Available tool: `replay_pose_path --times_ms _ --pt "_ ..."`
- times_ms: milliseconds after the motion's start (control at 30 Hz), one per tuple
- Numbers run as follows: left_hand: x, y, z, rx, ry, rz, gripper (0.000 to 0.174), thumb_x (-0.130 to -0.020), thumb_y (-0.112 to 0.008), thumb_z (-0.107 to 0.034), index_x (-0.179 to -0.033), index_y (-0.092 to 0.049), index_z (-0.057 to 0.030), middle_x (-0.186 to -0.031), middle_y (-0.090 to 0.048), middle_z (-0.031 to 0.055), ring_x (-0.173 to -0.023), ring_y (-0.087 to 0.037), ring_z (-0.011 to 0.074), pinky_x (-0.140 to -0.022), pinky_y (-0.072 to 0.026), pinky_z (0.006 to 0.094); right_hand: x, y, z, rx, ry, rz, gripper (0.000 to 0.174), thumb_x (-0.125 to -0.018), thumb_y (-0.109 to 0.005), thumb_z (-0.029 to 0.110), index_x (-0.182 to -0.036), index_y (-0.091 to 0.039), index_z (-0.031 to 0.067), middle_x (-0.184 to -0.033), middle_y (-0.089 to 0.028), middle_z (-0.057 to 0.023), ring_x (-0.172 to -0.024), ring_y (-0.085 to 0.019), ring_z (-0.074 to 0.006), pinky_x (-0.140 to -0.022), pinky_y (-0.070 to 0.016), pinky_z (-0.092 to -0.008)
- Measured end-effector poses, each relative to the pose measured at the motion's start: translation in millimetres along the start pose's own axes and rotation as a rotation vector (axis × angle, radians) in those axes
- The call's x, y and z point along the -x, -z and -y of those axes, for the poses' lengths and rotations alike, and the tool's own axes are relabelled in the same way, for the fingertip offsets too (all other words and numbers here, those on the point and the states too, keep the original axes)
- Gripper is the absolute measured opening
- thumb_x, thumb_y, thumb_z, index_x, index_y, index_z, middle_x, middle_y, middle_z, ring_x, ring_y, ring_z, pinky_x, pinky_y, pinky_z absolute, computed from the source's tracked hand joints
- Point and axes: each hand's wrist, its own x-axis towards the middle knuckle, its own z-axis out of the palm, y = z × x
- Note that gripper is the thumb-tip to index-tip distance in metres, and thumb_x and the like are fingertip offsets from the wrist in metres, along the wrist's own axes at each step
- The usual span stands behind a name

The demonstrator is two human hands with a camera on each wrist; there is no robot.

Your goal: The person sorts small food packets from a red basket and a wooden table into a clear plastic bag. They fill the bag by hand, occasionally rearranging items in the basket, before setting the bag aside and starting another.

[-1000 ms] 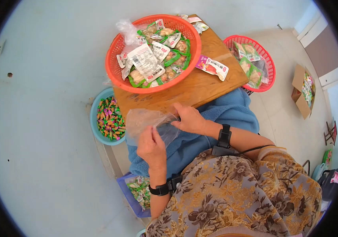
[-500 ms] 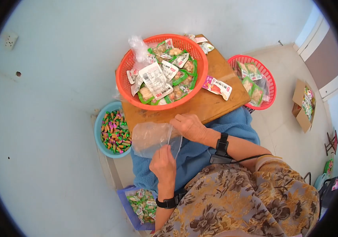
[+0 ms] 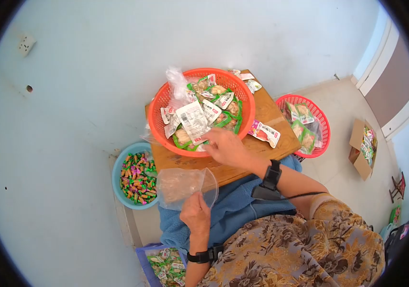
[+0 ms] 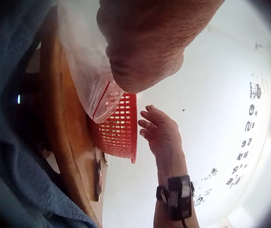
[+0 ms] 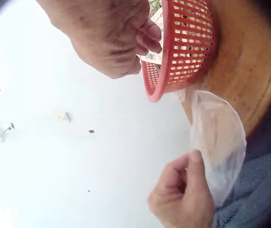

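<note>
My left hand (image 3: 196, 214) pinches the edge of a clear plastic zip bag (image 3: 178, 184) between thumb and fingers, and the bag's mouth gapes over the near table edge. My right hand (image 3: 229, 148) is at the near rim of an orange-red basket (image 3: 251, 107), its fingers loosely bent. In the left wrist view those fingers (image 4: 147, 124) are spread a little, with nothing between them. Inside the basket lie several green-edged clear snack packets (image 3: 233, 107). A white printed packet (image 3: 192, 119) lies on top of them, close to my right fingertips.
A purple-and-white packet (image 3: 265, 133) lies on the wooden table (image 3: 281, 136). Left of it stands a blue basin (image 3: 117, 179) of wrapped candies; a purple bin (image 3: 145, 265) is below. A red basket (image 3: 328, 129) and a cardboard box (image 3: 357, 162) stand to the right.
My right hand has let go of the zip bag and moved up to the basket's near rim. My left hand keeps its pinch on the bag. The head view has shifted upward.
</note>
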Motion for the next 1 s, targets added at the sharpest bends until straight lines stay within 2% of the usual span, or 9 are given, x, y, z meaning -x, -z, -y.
replay_pose_path --times_ms 133,200,233,333,567,633,867,933,1000 --pt "5.0 1.9 -1.7 0.012 0.065 0.076 0.005 -0.088 -0.067 -0.012 -0.089 -0.069 -0.0083 -0.076 -0.066 0.0131 -0.067 -0.065 0.0338 -0.06 -0.0518 0.0421 -38.3 -11.5 -18.9 0.105 0.043 -0.142 0.04 -0.08 -0.073 0.02 -0.113 -0.061 -0.0008 -0.094 -0.066 -0.0213 -0.096 -0.065 -0.0392 -0.081 -0.0521 -0.0478" --pt "5.0 4.8 -1.9 0.012 0.064 0.072 0.005 -0.088 -0.066 -0.012 -0.088 -0.069 -0.0083 -0.076 -0.067 0.0131 -0.067 -0.065 0.0339 -0.06 -0.0518 0.0419 -60.5 -6.0 -16.3 -0.16 -0.416 0.135 0.065 -0.082 -0.071 0.008 -0.139 -0.043 -0.0039 -0.115 -0.06 -0.0251 -0.072 -0.069 -0.0286 -0.057 -0.0551 -0.037" --pt "5.2 5.9 -2.3 0.033 0.08 0.082 0.005 -0.088 -0.066 -0.012 -0.088 -0.069 -0.0078 -0.077 -0.067 0.013 -0.068 -0.065 0.0338 -0.06 -0.0521 0.0417 -67.1 -9.4 -20.0 -0.165 -0.411 0.133 0.065 -0.082 -0.071 0.008 -0.139 -0.043 -0.0039 -0.115 -0.06 -0.0251 -0.072 -0.069 -0.0286 -0.057 -0.0551 -0.037" --pt "6.2 7.8 -0.7 0.066 0.092 0.079 0.005 -0.087 -0.067 -0.012 -0.088 -0.069 -0.0073 -0.078 -0.068 0.013 -0.069 -0.066 0.0335 -0.061 -0.0526 0.0412 -83.3 -25.1 -35.1 -0.923 -0.787 -0.004 0.1 -0.08 -0.073 -0.004 -0.155 -0.007 -0.0002 -0.148 -0.029 -0.0285 -0.073 -0.069 -0.0287 -0.055 -0.0577 -0.0352" --pt "7.0 7.1 2.2 0.085 0.115 0.087 0.006 -0.087 -0.067 -0.012 -0.089 -0.07 -0.0073 -0.08 -0.069 0.0135 -0.07 -0.067 0.0336 -0.061 -0.0531 0.041 -83.4 -45.1 -45.6 -0.83 -0.701 0.003 0.066 -0.08 -0.071 -0.006 -0.139 -0.042 -0.0059 -0.111 -0.063 -0.0208 -0.071 -0.071 -0.0241 -0.053 -0.059 -0.0318" --pt "5.4 8.6 0.4 0.091 0.129 0.079 0.006 -0.087 -0.067 -0.012 -0.088 -0.07 -0.0063 -0.077 -0.067 0.0143 -0.067 -0.066 0.0339 -0.06 -0.0517 0.0408 -78.5 -40.4 -44.0 -0.803 -0.622 0.044 0.031 -0.078 -0.07 -0.005 -0.108 -0.063 -0.0056 -0.087 -0.069 -0.0126 -0.07 -0.071 -0.0177 -0.05 -0.0589 -0.0298" --pt "5.9 3.2 5.0 0.12 0.129 0.041 0.006 -0.088 -0.067 -0.011 -0.088 -0.069 -0.0054 -0.073 -0.065 0.0145 -0.063 -0.064 0.0334 -0.057 -0.0499 0.0391 -39.6 1.0 -44.3 -0.833 -0.509 0.098 0.013 -0.077 -0.063 -0.009 -0.088 -0.064 -0.0022 -0.079 -0.067 -0.0077 -0.069 -0.07 -0.0158 -0.048 -0.0545 -0.0304" --pt "6.2 2.4 3.3 0.109 0.152 0.074 0.007 -0.088 -0.066 -0.012 -0.089 -0.07 -0.0053 -0.076 -0.067 0.015 -0.067 -0.065 0.0344 -0.059 -0.0514 0.0402 -26.8 2.6 -63.0 -0.681 -0.102 -0.037 0.014 -0.075 -0.059 -0.011 -0.082 -0.065 0.0001 -0.072 -0.065 -0.0087 -0.07 -0.07 -0.0242 -0.055 -0.0536 -0.0344" --pt "6.6 1.0 0.5 0.101 0.17 0.111 0.008 -0.088 -0.066 -0.012 -0.09 -0.07 -0.0053 -0.08 -0.068 0.0154 -0.07 -0.067 0.0354 -0.061 -0.0529 0.0414 -17.7 7.4 -77.8 -0.385 0.018 -0.137 0.014 -0.075 -0.058 -0.011 -0.08 -0.065 0.0011 -0.072 -0.064 -0.0115 -0.07 -0.069 -0.0297 -0.059 -0.0533 -0.0372"
